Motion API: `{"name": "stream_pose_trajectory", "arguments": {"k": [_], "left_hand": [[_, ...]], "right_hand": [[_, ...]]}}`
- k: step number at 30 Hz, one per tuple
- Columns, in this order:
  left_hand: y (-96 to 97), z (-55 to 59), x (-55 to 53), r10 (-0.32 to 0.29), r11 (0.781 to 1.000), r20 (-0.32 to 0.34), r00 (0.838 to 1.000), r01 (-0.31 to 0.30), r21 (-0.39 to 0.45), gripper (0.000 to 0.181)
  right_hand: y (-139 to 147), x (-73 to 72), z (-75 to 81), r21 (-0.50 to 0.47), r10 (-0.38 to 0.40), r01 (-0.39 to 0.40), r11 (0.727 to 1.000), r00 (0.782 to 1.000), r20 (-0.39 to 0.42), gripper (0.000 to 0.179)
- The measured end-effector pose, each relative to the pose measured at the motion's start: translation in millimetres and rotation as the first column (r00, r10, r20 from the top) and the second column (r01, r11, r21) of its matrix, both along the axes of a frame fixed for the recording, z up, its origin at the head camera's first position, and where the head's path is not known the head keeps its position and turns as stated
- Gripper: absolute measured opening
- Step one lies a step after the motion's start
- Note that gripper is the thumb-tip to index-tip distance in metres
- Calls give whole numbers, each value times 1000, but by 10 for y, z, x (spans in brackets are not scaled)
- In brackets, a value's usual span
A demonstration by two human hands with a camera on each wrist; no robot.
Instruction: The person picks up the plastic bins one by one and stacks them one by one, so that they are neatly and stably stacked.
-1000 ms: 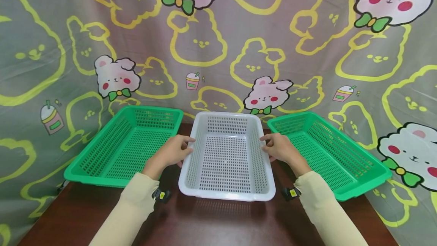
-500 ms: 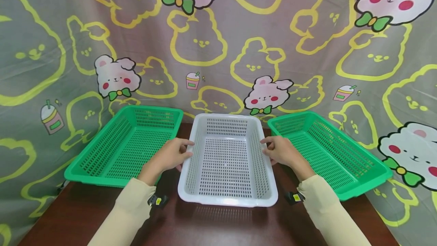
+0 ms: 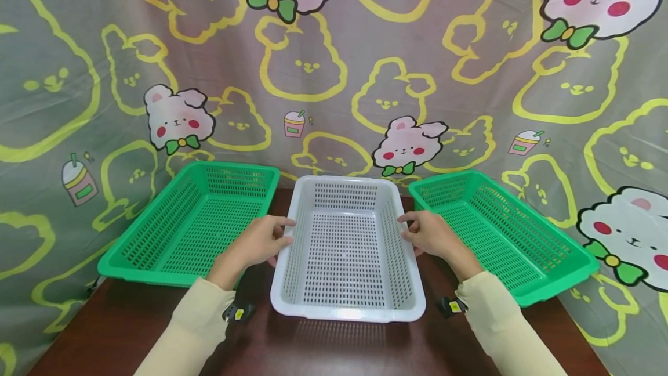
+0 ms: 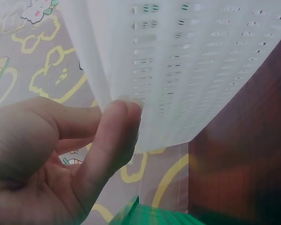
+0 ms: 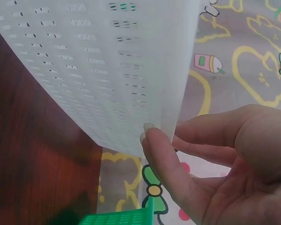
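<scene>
A white plastic basket [image 3: 348,313] with slotted walls sits in the middle, with nothing in it. My left hand [image 3: 257,241] pinches its left rim; in the left wrist view, the fingertips of that hand [image 4: 70,159] press against the outer side wall under the lip. Opposite, my right hand [image 3: 432,235] grips the right rim, and the right wrist view has this hand [image 5: 210,161] bent round the lip in the same way. Whether the basket's base touches the table is hard to tell.
Green plastic baskets stand on either side, one at the left [image 3: 143,276] and one at the right [image 3: 561,283], both angled. All are on a dark reddish-brown table [image 3: 334,353]. A patterned curtain [image 3: 334,115] hangs right behind them.
The white basket has moved a little toward me, away from the curtain, with both hands keeping their hold on its rims. The green baskets have stayed put.
</scene>
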State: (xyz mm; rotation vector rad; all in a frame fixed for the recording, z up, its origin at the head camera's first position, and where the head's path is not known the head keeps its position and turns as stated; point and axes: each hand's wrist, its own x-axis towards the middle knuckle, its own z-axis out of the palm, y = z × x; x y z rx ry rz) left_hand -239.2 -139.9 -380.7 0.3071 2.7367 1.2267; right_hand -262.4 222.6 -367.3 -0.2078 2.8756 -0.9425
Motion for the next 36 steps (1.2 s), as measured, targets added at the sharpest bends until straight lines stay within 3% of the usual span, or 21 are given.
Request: {"name": "stream_pose_trajectory", "arguments": {"k": [36], "left_hand": [[-24,-34,-16,-3,1000,-14,1000,3,-2,44]], "right_hand": [[-29,-9,-15,19,17,-17,1000,1000,2,38]]}}
